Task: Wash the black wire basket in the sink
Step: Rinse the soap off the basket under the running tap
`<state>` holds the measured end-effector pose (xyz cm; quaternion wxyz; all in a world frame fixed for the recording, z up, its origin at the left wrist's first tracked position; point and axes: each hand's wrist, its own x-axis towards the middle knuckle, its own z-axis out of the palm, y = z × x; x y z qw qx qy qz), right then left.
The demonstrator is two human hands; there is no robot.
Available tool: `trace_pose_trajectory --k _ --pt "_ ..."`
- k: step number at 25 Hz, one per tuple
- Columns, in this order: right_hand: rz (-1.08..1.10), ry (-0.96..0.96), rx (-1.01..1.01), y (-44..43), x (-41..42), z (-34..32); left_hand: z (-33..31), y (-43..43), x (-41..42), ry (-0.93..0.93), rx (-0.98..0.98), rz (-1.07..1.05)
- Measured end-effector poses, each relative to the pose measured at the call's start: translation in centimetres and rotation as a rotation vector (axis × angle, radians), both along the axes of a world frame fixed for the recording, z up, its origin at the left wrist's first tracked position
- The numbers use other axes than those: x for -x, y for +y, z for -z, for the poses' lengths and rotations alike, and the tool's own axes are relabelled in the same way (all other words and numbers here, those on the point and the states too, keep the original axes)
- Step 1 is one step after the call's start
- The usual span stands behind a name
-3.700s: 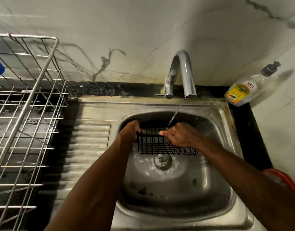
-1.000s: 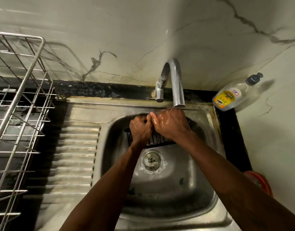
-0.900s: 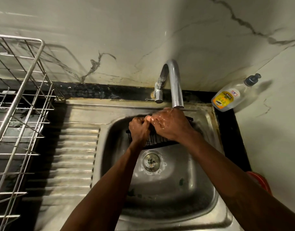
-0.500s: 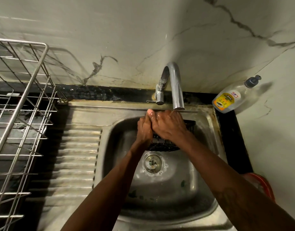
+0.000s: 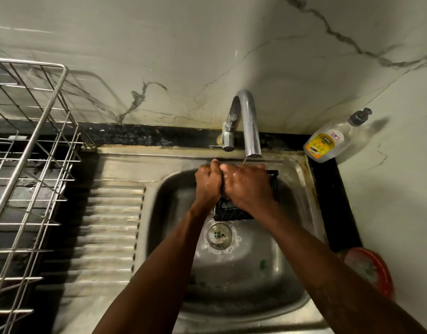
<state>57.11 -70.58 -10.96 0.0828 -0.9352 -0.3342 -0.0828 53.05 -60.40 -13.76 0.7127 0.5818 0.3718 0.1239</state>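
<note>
**Under the tap, two wet hands clasp the basket**

Toward the back of the sink [image 5: 301, 189], the black wire basket [image 5: 234, 213] sits just below the tap [image 5: 249, 124] and beyond the drain [image 5: 219, 235]. The left hand [image 5: 208, 182] is a fist curled round its left end. The right hand [image 5: 246, 186] lies over the top, fingers bent round the wires, touching the left. The basin's back and right walls stand close; its near half lies open. Only the basket's near edge and right end show. A dish rack [image 5: 31, 145] is cut off at the left.
</note>
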Motion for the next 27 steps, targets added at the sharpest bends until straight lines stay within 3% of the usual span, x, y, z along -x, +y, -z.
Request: trace_pose_trajectory --k 3,6,10,12,15,18,21,23,24,27 --pt "-0.092 0.111 0.081 1.9 1.3 0.1 -0.5 1.6 0.5 0.074 -0.021 -0.051" --pt "-0.14 0.124 0.089 -1.2 -0.1 0.3 -0.9 3.0 1.7 0.035 -0.076 -0.019" --pt "0.163 0.098 0.102 0.9 0.8 0.9 -1.2 3.2 1.1 0.037 -0.081 0.018" --pt "0.214 0.056 0.082 4.1 2.9 0.9 -1.6 3.3 0.7 0.079 -0.087 0.013" --pt "-0.015 0.055 0.013 3.7 3.7 0.8 -1.2 3.5 1.3 0.123 -0.117 0.034" --pt "-0.133 0.154 0.105 -1.1 0.6 -0.2 -0.3 3.2 1.5 0.093 -0.126 0.098" --pt "0.223 0.286 -0.007 -2.5 -2.9 -0.9 -0.4 2.8 1.0 0.055 -0.137 0.133" --pt "0.307 0.279 0.127 -0.3 -2.3 -1.5 -0.9 2.3 1.0 0.047 -0.132 0.1" --pt "0.263 0.23 0.181 1.1 -1.1 -1.2 -0.8 2.3 0.9 0.047 -0.166 0.106" --pt "0.001 0.109 0.084 3.1 3.2 0.1 -0.1 2.6 1.3 0.186 -0.238 0.183"
